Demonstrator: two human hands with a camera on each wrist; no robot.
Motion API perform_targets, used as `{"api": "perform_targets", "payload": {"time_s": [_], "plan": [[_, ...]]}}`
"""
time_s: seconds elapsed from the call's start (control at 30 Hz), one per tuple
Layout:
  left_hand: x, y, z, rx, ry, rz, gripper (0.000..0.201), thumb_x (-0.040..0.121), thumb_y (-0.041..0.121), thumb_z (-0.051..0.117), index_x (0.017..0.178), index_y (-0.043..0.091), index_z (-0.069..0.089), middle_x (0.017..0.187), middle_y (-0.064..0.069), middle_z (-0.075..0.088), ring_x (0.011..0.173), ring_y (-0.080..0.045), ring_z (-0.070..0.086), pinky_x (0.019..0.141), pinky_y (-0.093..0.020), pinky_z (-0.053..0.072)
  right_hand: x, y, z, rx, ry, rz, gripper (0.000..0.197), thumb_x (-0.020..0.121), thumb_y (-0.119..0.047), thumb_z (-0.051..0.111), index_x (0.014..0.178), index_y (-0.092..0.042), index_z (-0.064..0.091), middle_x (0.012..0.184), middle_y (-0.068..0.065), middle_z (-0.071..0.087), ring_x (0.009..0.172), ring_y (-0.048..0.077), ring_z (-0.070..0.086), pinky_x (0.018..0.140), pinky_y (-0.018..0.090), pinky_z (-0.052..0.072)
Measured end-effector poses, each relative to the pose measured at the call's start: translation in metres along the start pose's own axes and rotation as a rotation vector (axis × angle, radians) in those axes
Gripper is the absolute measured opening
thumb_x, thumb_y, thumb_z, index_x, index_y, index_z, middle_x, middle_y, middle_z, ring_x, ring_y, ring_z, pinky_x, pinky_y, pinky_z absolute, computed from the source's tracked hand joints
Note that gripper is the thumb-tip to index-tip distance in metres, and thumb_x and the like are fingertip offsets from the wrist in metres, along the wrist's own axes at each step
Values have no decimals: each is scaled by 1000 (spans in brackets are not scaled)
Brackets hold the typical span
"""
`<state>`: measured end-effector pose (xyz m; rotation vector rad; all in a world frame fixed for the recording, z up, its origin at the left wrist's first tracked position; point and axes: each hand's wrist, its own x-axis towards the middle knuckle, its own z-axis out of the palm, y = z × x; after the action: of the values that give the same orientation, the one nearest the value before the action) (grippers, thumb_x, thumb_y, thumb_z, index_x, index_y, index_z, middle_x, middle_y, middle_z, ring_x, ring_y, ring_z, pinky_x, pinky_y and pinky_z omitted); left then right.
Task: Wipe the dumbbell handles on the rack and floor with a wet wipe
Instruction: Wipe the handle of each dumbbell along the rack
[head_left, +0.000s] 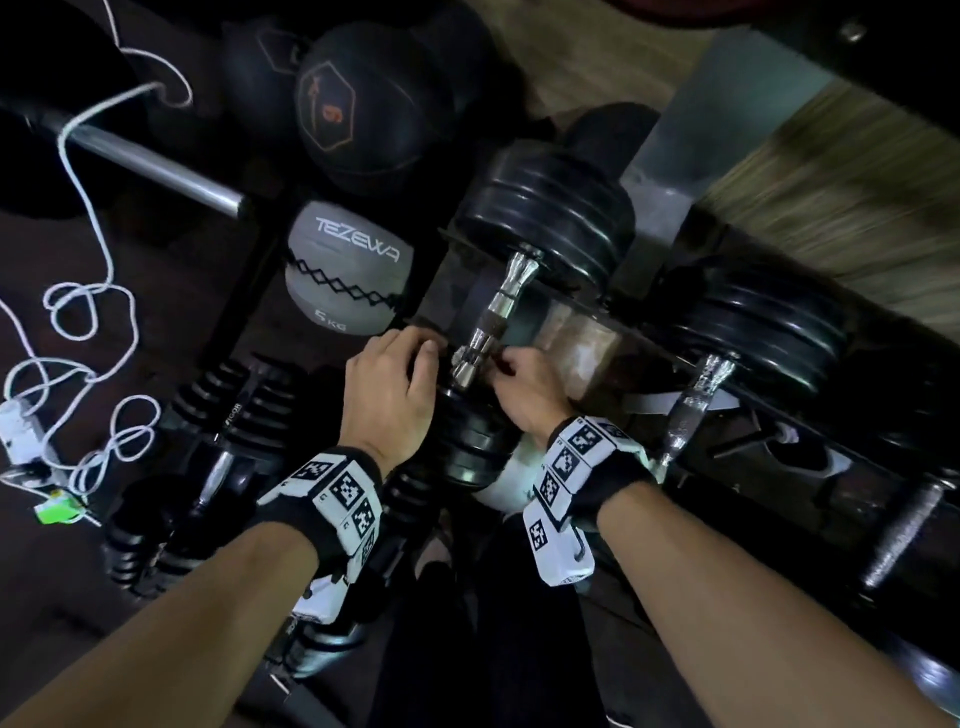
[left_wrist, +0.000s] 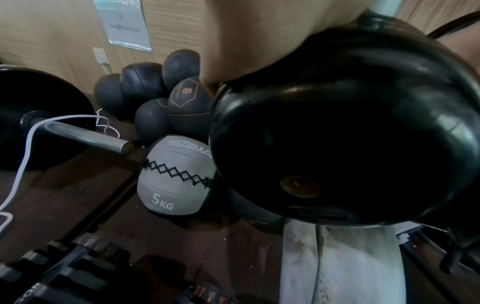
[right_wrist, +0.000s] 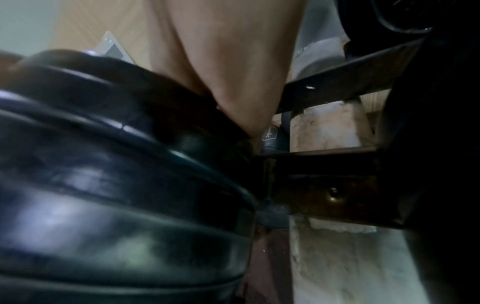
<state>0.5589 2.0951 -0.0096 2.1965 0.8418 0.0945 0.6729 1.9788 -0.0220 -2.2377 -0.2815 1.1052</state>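
A dumbbell with black plates lies on the rack (head_left: 587, 332), and its chrome handle (head_left: 493, 312) runs towards me. My left hand (head_left: 395, 374) lies over the near plate stack (head_left: 467, 441), with the fingers curled over its top edge. In the left wrist view that hand's palm (left_wrist: 259, 41) lies against the same plate stack (left_wrist: 337, 144). My right hand (head_left: 524, 384) has curled fingers that pinch at the near collar of the handle. The right wrist view shows only this hand's palm (right_wrist: 233, 61) against the plates (right_wrist: 103, 185). No wet wipe shows in any view.
A second dumbbell (head_left: 696, 405) lies on the rack to the right. Smaller dumbbells (head_left: 228, 415) lie on the floor at the lower left. A grey 5 kg ball (head_left: 348, 275), dark medicine balls (head_left: 343, 109), a barbell sleeve (head_left: 156, 166) and a loose white cord (head_left: 88, 291) lie to the left.
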Motion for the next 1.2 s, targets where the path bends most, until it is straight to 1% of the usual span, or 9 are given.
{"api": "perform_targets", "payload": {"time_s": [0.07,0.2,0.37,0.47,0.6,0.9,1.0,1.13,1.2], "plan": [[1,0,1,-27,1,0,35,95,32,36,102,18,67,95,7,67,95,-17,61,89,-48,47,1,1,2,-16,-30,-12,17,98,-17,60,98,-6,72,92,4,71,80,18,61,55,22,42],[1,2,0,-67,13,-22,36,93,35,36,101,20,67,94,10,66,97,-15,59,92,-50,46,-5,13,1,114,-7,-59,12,93,-17,68,98,-9,76,100,2,75,96,17,68,92,36,53],[0,6,-2,-83,7,-36,37,93,38,35,100,21,67,91,11,65,98,-13,57,95,-51,44,-30,15,-8,137,58,-237,7,89,-10,73,84,-6,75,82,2,72,76,11,65,73,27,51],[0,7,-2,-80,1,-33,40,93,40,33,99,20,67,91,11,65,97,-12,55,94,-51,44,-32,2,-7,7,124,-345,8,93,-6,67,90,-8,74,83,-5,64,70,-3,56,66,10,42],[0,6,-1,-93,8,-34,40,93,40,34,100,19,67,91,10,66,97,-15,57,93,-51,45,-30,-8,-1,-86,190,-421,15,95,-4,63,104,-7,75,88,-6,54,68,1,48,68,0,37],[-2,8,-2,-87,14,-57,40,92,41,33,99,19,66,94,7,67,99,-17,57,94,-52,44,-25,-18,-14,-149,60,-441,18,98,-21,63,108,-16,77,92,5,66,74,8,58,62,11,43],[-2,8,-1,-84,16,-60,36,94,36,36,101,18,66,96,6,67,99,-17,57,95,-51,44,-26,-21,-10,-192,-13,-428,21,95,-8,64,112,-14,75,102,5,71,86,6,60,70,2,42],[-2,7,-2,-83,24,-57,35,95,35,37,103,17,66,97,7,68,99,-17,57,93,-50,45,-20,-31,-18,-290,-26,-391,14,97,-14,63,102,-15,76,96,3,73,90,18,67,79,36,57],[-4,7,-1,-85,21,-48,37,94,36,36,104,18,66,97,7,68,99,-17,58,93,-49,45,-20,-31,-17,-250,13,-404,13,98,-16,62,100,-13,75,91,3,71,86,19,66,75,37,55]]}}
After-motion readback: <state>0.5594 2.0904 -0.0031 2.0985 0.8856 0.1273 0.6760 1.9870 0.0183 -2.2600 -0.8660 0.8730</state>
